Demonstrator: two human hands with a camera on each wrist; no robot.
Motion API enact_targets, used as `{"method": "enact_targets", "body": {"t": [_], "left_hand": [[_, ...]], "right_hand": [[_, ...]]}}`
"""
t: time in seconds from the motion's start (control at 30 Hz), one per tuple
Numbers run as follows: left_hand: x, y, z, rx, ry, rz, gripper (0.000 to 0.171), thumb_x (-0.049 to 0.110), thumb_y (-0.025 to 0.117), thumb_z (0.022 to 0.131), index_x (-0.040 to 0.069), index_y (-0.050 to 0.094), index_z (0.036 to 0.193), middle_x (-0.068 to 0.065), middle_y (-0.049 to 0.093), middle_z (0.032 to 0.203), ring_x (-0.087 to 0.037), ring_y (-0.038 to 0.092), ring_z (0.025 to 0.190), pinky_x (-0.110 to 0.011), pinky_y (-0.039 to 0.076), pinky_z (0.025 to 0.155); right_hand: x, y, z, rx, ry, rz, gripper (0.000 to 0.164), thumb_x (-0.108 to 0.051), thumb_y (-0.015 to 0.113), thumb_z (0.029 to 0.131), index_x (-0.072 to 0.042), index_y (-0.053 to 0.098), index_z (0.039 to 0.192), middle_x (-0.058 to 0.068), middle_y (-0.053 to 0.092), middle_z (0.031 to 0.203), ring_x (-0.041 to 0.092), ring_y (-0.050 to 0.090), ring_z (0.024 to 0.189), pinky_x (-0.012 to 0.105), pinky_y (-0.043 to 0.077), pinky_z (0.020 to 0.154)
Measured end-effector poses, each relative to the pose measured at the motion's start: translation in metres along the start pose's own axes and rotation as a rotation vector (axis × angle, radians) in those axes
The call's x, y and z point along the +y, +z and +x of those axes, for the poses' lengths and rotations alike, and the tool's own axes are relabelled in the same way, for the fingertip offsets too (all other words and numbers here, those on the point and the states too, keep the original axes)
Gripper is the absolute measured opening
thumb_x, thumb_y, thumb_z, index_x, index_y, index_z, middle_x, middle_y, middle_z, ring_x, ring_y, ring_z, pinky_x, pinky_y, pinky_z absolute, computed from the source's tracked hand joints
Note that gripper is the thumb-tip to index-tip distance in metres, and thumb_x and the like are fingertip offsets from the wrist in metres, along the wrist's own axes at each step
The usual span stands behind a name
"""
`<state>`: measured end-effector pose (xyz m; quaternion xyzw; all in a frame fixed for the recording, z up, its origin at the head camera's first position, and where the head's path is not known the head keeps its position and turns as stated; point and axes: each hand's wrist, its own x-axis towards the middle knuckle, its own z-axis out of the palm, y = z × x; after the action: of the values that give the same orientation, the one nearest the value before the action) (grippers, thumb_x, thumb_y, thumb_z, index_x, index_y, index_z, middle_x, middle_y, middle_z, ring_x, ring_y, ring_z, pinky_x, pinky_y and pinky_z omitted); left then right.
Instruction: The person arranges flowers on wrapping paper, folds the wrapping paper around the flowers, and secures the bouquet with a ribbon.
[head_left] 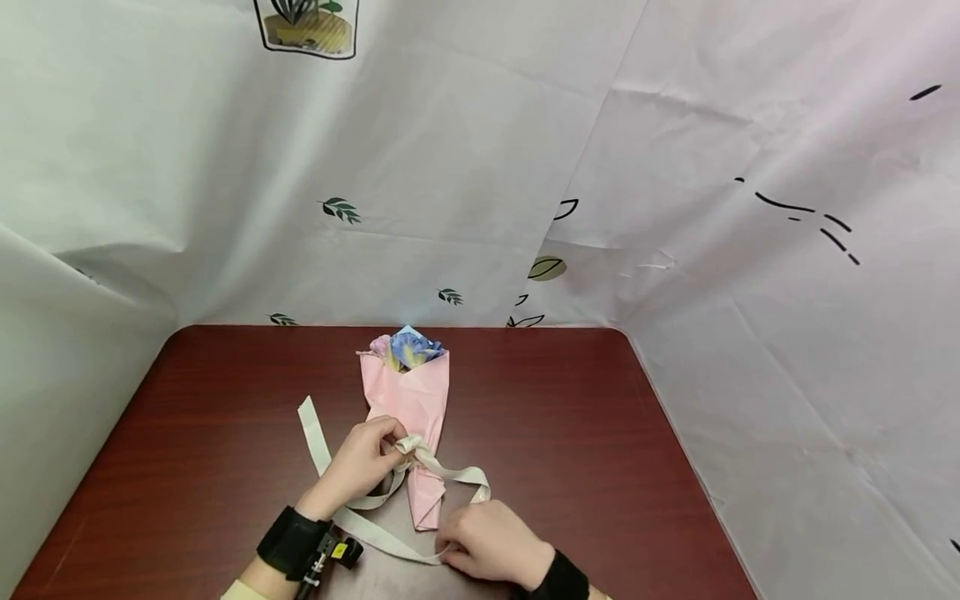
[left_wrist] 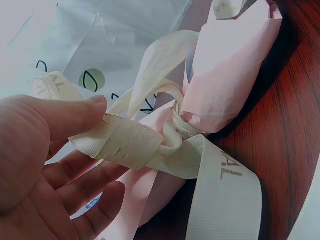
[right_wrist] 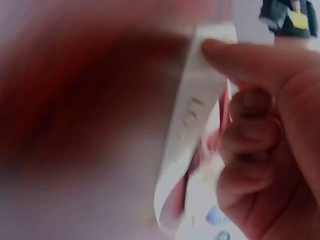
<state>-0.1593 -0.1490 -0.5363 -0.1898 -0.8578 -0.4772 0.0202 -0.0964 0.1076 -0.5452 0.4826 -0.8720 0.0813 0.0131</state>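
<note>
A small bouquet in pink wrapping paper [head_left: 405, 396] lies on the table, its blue flower [head_left: 414, 350] and a pinkish one at the far end. Tied round its narrow part is a cream ribbon [head_left: 467, 477] with gold lettering. At the knot, my left hand [head_left: 356, 462] pinches a loop of this ribbon; the left wrist view shows the folded ribbon [left_wrist: 125, 142] between thumb and fingers. Near the paper's lower end, my right hand [head_left: 491, 540] holds a stretch of ribbon. The right wrist view shows the thumb pressing the ribbon [right_wrist: 192, 107] over curled fingers, rather blurred.
The dark red wooden table [head_left: 562, 408] reaches back to pale printed fabric [head_left: 420, 150], which hangs behind and at both sides. A greyish area [head_left: 397, 579] lies under the near end of the bouquet. One ribbon tail [head_left: 313, 437] extends left, past my left wrist.
</note>
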Motion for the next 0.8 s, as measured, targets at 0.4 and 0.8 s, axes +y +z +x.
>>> {"method": "enact_targets", "body": {"t": [0.4, 0.8], "left_hand": [[-0.001, 0.000, -0.002, -0.007, -0.005, -0.038, 0.019, 0.006, 0.076, 0.089, 0.021, 0.065, 0.082, 0.009, 0.060, 0.082, -0.006, 0.060, 0.061, -0.023, 0.049, 0.054], [-0.005, 0.001, -0.003, 0.012, 0.056, 0.000, 0.023, 0.000, 0.075, 0.084, 0.021, 0.065, 0.082, 0.012, 0.061, 0.083, -0.003, 0.060, 0.068, -0.022, 0.051, 0.058]], "right_hand": [[0.070, -0.053, -0.026, -0.077, 0.487, -0.130, 0.030, -0.011, 0.075, 0.077, -0.026, 0.059, 0.057, -0.011, 0.051, 0.055, 0.009, 0.049, 0.048, 0.033, 0.044, 0.046], [0.043, -0.046, 0.031, 0.189, 0.494, 0.022, 0.050, -0.035, 0.074, 0.089, -0.021, 0.063, 0.137, -0.004, 0.068, 0.087, 0.009, 0.062, 0.068, 0.029, 0.048, 0.055]]}}
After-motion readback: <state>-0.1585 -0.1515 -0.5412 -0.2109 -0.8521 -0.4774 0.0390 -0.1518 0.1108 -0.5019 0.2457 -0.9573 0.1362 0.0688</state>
